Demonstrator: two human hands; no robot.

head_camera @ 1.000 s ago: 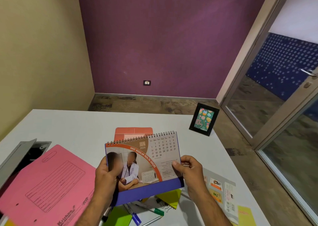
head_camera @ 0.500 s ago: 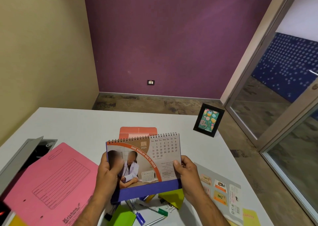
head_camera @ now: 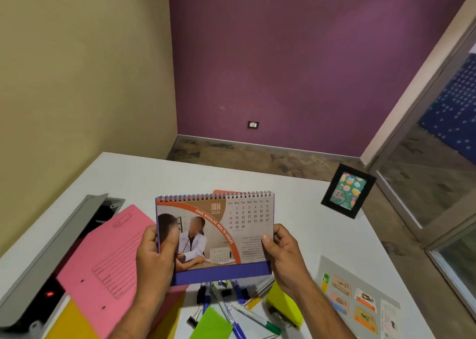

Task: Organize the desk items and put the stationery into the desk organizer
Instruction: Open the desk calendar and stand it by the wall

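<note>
I hold a spiral-bound desk calendar, open at June 2026, upright above the white desk. My left hand grips its left edge and my right hand grips its right edge. Below the calendar lie several pens, black binder clips, a green sticky pad and a yellow sticky pad. No desk organizer is visible in the head view.
A pink file folder lies at the left beside an open grey cable hatch. An orange folder peeks out behind the calendar. A black photo frame stands at the far right edge. A plastic sleeve with cards lies at the right.
The view has shifted right and down a little, and the calendar sits slightly more level in both hands. My grip on it is unchanged.
</note>
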